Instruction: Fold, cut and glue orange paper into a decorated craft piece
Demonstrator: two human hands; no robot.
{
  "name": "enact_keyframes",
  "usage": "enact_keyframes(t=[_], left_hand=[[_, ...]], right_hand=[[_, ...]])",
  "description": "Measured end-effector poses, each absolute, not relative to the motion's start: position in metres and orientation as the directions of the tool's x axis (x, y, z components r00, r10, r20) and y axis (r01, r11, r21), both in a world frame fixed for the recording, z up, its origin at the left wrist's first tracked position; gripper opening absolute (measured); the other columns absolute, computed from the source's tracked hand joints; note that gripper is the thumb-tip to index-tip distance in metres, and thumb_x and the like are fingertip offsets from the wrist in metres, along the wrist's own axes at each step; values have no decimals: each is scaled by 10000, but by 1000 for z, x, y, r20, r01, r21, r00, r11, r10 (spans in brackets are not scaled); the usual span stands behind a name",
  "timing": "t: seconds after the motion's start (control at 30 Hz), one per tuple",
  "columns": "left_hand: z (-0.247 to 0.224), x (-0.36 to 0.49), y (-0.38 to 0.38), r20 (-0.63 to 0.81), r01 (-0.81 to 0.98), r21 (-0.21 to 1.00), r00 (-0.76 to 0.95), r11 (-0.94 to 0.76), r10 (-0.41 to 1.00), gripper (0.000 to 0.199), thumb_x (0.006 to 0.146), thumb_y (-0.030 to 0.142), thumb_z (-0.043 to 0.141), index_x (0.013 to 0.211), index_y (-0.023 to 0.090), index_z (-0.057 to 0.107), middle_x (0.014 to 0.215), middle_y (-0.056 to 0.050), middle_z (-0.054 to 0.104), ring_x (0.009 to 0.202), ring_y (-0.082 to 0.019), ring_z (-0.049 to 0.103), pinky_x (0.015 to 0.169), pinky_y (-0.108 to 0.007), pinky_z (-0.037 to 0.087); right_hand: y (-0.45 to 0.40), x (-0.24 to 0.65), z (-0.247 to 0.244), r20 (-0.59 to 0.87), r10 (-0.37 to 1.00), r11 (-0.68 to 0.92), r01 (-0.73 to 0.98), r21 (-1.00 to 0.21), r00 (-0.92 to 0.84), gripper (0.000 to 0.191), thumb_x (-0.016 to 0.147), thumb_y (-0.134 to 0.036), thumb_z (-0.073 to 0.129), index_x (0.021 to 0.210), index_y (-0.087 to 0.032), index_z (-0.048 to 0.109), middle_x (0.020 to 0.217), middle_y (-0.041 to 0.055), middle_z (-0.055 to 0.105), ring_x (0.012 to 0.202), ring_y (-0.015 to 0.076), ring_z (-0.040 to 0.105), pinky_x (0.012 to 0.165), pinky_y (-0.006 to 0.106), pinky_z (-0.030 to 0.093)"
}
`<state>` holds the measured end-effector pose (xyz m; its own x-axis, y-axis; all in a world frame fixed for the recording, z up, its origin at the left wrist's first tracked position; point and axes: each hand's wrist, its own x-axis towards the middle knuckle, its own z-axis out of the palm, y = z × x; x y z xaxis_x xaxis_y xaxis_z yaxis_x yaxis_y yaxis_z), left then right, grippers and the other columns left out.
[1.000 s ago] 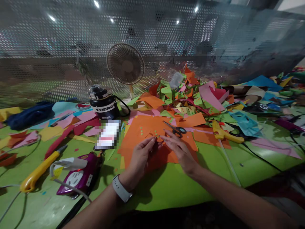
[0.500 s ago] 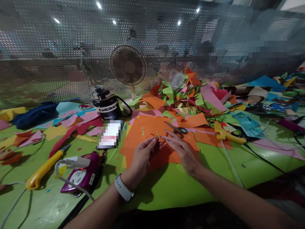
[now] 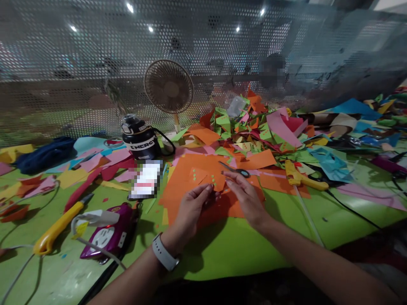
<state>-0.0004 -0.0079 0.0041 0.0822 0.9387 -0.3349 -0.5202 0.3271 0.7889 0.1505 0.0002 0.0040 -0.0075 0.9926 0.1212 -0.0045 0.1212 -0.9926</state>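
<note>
My left hand [image 3: 193,207], with a white watch band at the wrist, pinches the lower edge of a small orange paper piece [image 3: 203,178]. Tiny green squares dot its surface in two short columns. Just to its right is my right hand [image 3: 246,197], fingers stretched and slightly apart, with nothing visible in them; whether the fingertips touch the paper I cannot tell. Beneath both hands lie larger orange sheets [image 3: 178,186]. A pair of scissors [image 3: 237,170] with dark handles rests on the sheets beyond my right fingers.
Yellow glue guns lie at left [image 3: 59,224] and right [image 3: 305,180], with cords. A purple power strip [image 3: 110,233], a phone [image 3: 146,180], a black bottle [image 3: 140,140] and a small fan [image 3: 168,87] stand left. Paper scraps [image 3: 251,127] heap up behind.
The orange piece with green squares now faces the camera more fully and shows more of its surface. My right fingers have spread and shifted slightly right, away from my left hand.
</note>
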Motion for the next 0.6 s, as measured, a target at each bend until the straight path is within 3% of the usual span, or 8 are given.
enact_keyframes(t=[0.1,0.2,0.3,0.47,0.6], left_hand=[[3,0,-10,-286,-500,811,115,304,951,279,579,302,883,760,145,740,710,-30,744,670,-143,688,705,-238,544],[4,1,-11,-297,-514,800,108,309,949,266,600,324,872,754,163,727,703,-20,733,664,-142,681,691,-246,548],[4,2,-12,-338,-472,813,95,342,936,269,624,333,863,767,169,704,734,-26,728,674,-145,675,663,-252,548],[3,3,-13,-347,-372,859,83,352,934,396,515,345,916,725,139,651,698,-16,695,623,-119,639,630,-232,524],[2,3,-14,-319,-365,870,94,331,943,421,513,381,909,727,132,644,665,-4,668,609,-117,627,623,-234,507]], right_hand=[[9,152,-3,120,993,120,-27,-992,3,323,797,-411,639,1073,-244,634,1139,58,652,1066,203,591,981,385,443],[13,152,-7,154,988,154,-21,-988,4,316,767,-371,669,1047,-230,633,1020,52,655,964,187,596,903,359,479],[12,151,-7,167,986,167,-15,-986,23,314,757,-354,676,1040,-226,633,971,45,649,942,184,589,887,355,483],[8,148,-5,131,991,131,-14,-991,1,327,736,-356,684,1030,-218,641,963,47,648,938,190,589,878,362,491],[9,148,-5,120,993,120,-28,-992,-17,318,726,-351,685,1009,-212,645,965,51,651,926,185,588,860,353,498]])
